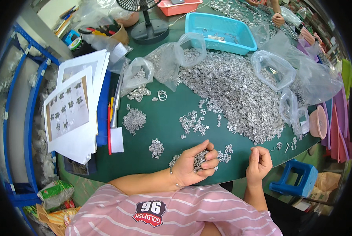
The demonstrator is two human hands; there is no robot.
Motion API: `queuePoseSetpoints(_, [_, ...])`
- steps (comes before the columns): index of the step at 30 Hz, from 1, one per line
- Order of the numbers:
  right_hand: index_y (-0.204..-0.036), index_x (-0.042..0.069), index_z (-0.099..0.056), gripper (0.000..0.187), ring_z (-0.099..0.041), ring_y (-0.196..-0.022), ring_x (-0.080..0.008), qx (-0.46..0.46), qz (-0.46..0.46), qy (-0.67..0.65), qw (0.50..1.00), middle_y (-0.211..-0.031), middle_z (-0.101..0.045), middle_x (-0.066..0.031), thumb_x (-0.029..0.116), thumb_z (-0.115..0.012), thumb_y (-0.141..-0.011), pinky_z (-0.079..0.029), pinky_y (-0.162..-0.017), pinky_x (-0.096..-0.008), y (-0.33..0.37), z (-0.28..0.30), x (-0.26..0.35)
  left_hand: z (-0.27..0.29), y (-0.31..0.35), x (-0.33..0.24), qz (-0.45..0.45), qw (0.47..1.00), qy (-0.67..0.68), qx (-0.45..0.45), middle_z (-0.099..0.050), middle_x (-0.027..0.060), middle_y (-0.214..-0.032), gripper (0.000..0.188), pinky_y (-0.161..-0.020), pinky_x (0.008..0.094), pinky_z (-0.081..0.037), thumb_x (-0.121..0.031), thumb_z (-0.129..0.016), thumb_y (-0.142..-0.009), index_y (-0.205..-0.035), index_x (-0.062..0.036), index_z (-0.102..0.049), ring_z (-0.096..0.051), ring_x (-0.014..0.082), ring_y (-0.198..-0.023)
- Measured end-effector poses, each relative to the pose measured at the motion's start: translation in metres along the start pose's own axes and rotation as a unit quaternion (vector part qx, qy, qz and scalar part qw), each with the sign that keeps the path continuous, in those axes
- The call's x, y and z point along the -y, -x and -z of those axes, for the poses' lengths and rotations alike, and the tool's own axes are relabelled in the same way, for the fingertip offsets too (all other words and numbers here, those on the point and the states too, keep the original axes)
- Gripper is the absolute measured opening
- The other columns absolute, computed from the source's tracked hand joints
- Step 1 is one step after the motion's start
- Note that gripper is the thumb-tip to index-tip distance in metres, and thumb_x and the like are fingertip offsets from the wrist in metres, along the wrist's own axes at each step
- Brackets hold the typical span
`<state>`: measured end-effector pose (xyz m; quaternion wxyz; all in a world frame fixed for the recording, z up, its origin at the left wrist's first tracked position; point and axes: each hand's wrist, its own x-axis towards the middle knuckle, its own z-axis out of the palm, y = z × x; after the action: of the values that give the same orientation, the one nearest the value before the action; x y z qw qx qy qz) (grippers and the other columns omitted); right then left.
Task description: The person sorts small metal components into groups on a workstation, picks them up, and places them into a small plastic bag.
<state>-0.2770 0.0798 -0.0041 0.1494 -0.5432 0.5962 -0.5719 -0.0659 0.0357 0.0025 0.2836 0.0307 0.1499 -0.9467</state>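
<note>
At the near edge of a green counter, the left hand cups a heap of small silver metal pieces; the right hand curls closed, contents indiscernible. Beyond, four clear plastic bags ring a large silver pile, one blue tray behind.

Ahead of you on the green table sits a light blue tray, with clear plastic bags around it and a black fan base behind. To your left lie white printed sheets; a blue stool stands at your right.
</note>
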Motion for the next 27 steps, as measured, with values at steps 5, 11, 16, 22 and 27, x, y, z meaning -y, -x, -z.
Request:
queuePoseSetpoints(5, [-0.083,-0.001,-0.058,0.012,-0.036,-0.050,-0.0011,0.004,-0.008,-0.006,1.000,-0.061,-0.047,0.0033,0.006,-0.056,-0.092,-0.025,-0.046,-0.0175,0.002,-0.004,-0.004,-0.004,0.001,-0.005,0.002,1.000,-0.005,-0.010,-0.046,0.0012,-0.075,0.025,-0.044,0.0233,-0.030,-0.026,-0.041,-0.099,-0.098,-0.0091,-0.060,-0.041,0.0118,-0.059])
queuePoseSetpoints(11, [-0.078,-0.002,-0.062,0.005,-0.049,-0.055,-0.0071,0.010,0.013,0.037,0.999,-0.065,-0.059,-0.0042,-0.001,-0.065,-0.082,-0.040,-0.050,-0.0217,-0.011,-0.013,0.010,-0.002,0.003,-0.011,-0.012,0.999,0.032,-0.018,-0.047,0.0011,-0.075,0.022,-0.045,0.0248,-0.031,-0.021,-0.043,-0.097,-0.103,-0.0065,-0.059,-0.041,0.0122,-0.058])
queuePoseSetpoints(16, [-0.079,-0.002,-0.061,0.004,-0.053,-0.056,-0.0131,-0.083,0.100,0.120,0.984,-0.068,-0.059,-0.0072,-0.002,-0.065,-0.081,-0.043,-0.053,-0.0249,-0.043,0.022,-0.005,-0.008,0.003,-0.011,-0.010,1.000,0.005,-0.018,-0.047,0.0014,-0.073,0.024,-0.044,0.0235,-0.030,-0.021,-0.041,-0.098,-0.103,-0.0076,-0.060,-0.040,0.0116,-0.057])
queuePoseSetpoints(22, [-0.100,-0.001,-0.059,0.017,-0.051,-0.068,-0.0145,-0.174,0.055,0.252,0.950,-0.083,-0.055,-0.0079,0.003,-0.061,-0.084,-0.043,-0.063,-0.0261,-0.094,0.085,-0.029,-0.003,0.000,-0.012,-0.008,1.000,-0.008,-0.015,-0.046,-0.0005,-0.074,0.028,-0.045,0.0247,-0.031,-0.023,-0.038,-0.099,-0.106,-0.0069,-0.059,-0.041,0.0111,-0.057])
queuePoseSetpoints(27, [-0.108,0.000,-0.057,0.034,-0.051,-0.066,-0.0188,-0.138,0.009,0.347,0.928,-0.089,-0.057,-0.0108,0.015,-0.068,-0.080,-0.046,-0.065,-0.0321,-0.110,0.093,-0.038,0.001,0.001,-0.013,-0.005,1.000,-0.009,-0.006,-0.046,0.0001,-0.075,0.027,-0.045,0.0248,-0.031,-0.023,-0.037,-0.099,-0.108,-0.0068,-0.057,-0.041,0.0114,-0.058])
